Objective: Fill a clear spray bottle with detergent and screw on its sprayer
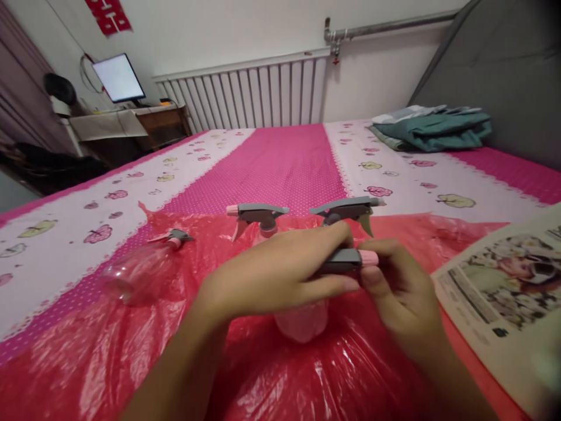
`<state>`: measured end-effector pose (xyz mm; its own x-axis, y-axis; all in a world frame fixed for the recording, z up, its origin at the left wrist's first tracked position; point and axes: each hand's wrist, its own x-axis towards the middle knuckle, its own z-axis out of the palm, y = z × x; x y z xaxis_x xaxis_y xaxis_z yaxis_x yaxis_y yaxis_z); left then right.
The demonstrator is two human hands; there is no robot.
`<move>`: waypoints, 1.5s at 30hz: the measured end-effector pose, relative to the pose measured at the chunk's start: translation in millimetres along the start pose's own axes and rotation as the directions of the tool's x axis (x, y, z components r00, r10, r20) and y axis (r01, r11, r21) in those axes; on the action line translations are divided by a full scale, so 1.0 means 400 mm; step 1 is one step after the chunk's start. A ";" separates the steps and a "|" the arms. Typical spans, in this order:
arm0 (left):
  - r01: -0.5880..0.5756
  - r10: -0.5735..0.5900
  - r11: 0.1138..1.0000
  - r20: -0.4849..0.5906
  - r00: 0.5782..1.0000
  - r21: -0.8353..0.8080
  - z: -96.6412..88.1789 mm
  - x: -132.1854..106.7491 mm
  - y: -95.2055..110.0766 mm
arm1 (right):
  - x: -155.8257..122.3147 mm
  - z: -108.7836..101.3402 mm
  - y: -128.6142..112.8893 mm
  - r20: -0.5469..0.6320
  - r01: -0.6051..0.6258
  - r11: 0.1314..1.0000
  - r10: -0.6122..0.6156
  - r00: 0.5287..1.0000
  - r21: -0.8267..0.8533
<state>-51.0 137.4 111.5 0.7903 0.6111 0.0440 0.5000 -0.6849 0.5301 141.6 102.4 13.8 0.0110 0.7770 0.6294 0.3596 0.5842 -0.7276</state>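
Observation:
My left hand (280, 269) is closed over the grey trigger head of a clear spray bottle (304, 321), which stands on red plastic sheeting. At the front of that head, the thumb and fingers of my right hand (401, 292) pinch the pink nozzle (369, 258). Just behind my hands are two more sprayers: one with a grey head and pink nozzle (256, 211) facing left, the other with a grey head (348, 207) facing right. Their bottles are mostly hidden by my hands. Off to the left, another clear spray bottle (142, 272) lies on its side.
Red plastic sheeting (272, 386) covers the near part of a bed with a pink and white bedspread (280, 164). A printed paper bag or sheet (482, 345) lies at right. Folded clothes (438, 128) rest at the back right. Beyond are a radiator (249, 93) and a monitor (118, 78).

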 end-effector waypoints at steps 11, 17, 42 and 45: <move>0.090 -0.094 0.991 0.037 0.995 0.095 -0.047 -0.040 -0.010 | 0.003 0.012 0.003 0.216 -0.027 1.000 0.029 0.976 -0.013; 0.019 -0.030 0.993 0.094 0.995 0.115 -0.061 -0.051 -0.014 | 0.001 0.023 0.013 0.513 -0.198 0.980 0.151 0.845 0.038; -0.118 0.114 0.993 0.152 0.982 0.013 -0.024 -0.011 -0.032 | -0.044 0.018 0.034 0.669 -0.306 0.951 0.198 0.716 0.047; -0.119 0.120 0.993 0.165 0.979 -0.016 -0.023 -0.009 -0.039 | -0.042 0.019 0.036 0.653 -0.270 0.963 0.204 0.730 0.001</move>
<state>-64.8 149.6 111.1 0.8923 0.4504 -0.0325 0.3962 -0.7464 0.5347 139.3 99.4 -9.3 -0.5275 0.8392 0.1323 0.3426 0.3526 -0.8708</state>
